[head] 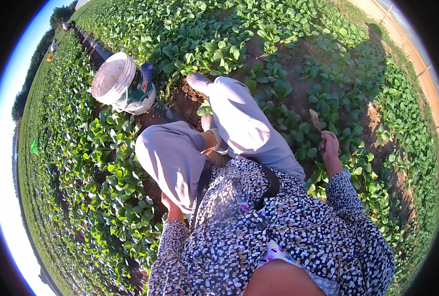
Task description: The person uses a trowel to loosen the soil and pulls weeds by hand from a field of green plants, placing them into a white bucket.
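Observation:
My right hand (330, 145) is closed around the handle of a small hand tool with a flat blade (315, 119), held over leafy green plants (295, 129) to the right of my knees. Beside my bent left knee, my left hand (171, 205) hangs low, its fingers mostly hidden behind the trouser leg, so what it holds or touches does not show. Ahead and to the left, a white plastic bucket (127, 63) lies tilted on its side, against a second container with a dark printed wrap (138, 90).
Rows of leafy plants (123, 159) grow on both sides, with bare soil (190, 98) near my shoes. A dark strip or hose (95, 46) runs along the furrow past the bucket. Far off at the upper left are figures, perhaps people, and a small orange object (49, 57).

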A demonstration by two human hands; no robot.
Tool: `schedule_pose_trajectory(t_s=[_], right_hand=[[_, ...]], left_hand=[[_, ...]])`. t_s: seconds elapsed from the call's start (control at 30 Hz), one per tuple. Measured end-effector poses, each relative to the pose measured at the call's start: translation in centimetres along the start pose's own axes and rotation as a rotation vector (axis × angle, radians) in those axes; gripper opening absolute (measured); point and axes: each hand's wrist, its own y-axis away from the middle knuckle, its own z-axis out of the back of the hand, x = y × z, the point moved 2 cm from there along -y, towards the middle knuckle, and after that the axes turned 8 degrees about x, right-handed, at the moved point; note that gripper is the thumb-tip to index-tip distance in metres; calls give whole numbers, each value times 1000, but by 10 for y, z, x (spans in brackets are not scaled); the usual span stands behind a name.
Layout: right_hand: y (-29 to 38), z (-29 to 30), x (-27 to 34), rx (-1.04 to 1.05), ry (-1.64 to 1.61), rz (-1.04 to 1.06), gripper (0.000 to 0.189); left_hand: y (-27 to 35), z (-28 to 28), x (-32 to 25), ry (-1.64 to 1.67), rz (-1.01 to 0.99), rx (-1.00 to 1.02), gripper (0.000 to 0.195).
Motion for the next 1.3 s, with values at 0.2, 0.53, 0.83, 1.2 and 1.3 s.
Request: schedule_pose_trajectory(t_s=[0.2, 0.53, 0.83, 1.2, 1.3], right_hand=[[1, -8, 1, 11, 8, 20, 11], [2, -24, 8, 38, 58, 7, 13], [-1, -40, 29, 79, 161, 3, 13], [-4, -65, 41, 194, 237, 44, 12], [-4, -66, 27, 213, 250, 12, 11]], left_hand=[[-9, 33, -12, -5, -4, -60, 25], [-5, 94, -25, 31, -14, -167, 25], [-47, 104, -91, 168, -212, -183, 25], [51, -7, -351, 809, -931, 650, 24], [130, -86, -354, 939, -828, 1089, 24]])
